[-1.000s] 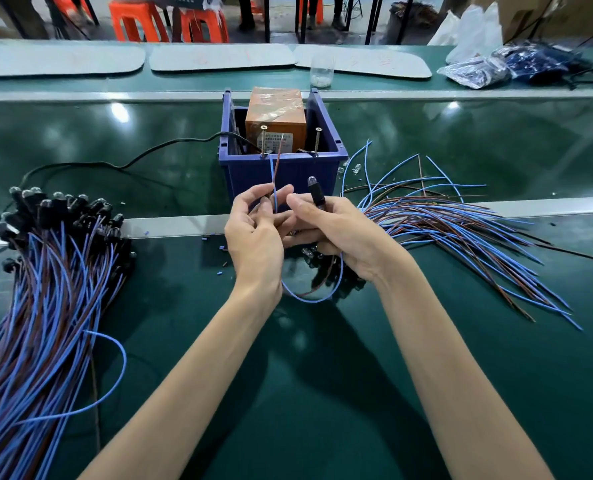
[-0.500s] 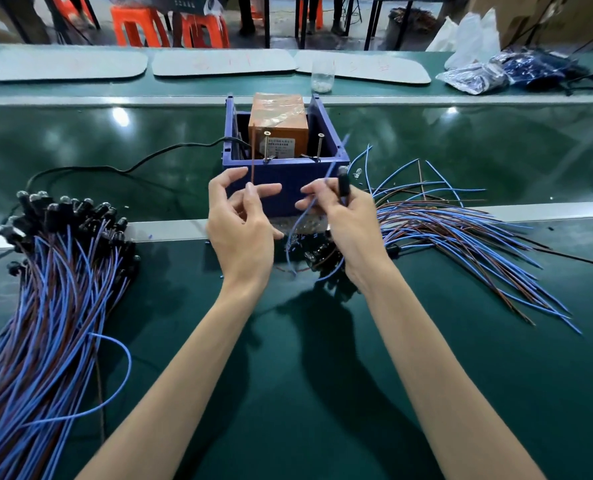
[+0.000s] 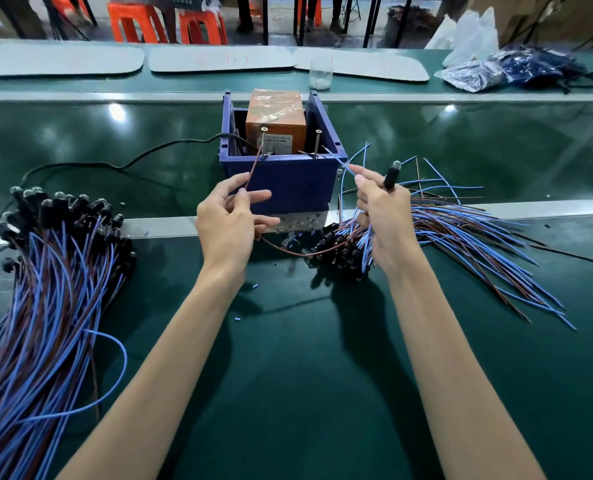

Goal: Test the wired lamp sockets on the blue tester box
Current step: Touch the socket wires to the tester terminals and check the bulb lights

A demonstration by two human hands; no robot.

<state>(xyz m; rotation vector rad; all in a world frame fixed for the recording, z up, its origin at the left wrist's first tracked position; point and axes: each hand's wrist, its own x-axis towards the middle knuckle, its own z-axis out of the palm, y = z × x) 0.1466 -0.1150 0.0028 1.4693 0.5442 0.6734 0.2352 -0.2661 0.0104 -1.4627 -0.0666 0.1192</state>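
Label (image 3: 277, 144) on tester box (image 3: 288, 181) unreadable; left hand (image 3: 227, 226) pinches brown wire (image 3: 253, 171), right hand (image 3: 385, 220) grips socket (image 3: 391, 176).

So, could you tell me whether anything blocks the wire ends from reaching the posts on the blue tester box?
Nothing visible does. The brown wire in the left hand runs to the left post; the blue wire in the right hand points at the right post.

White label (image 3: 277, 144): print illegible.

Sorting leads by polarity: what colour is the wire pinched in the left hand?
Reddish brown; the wire shows best in the head view.
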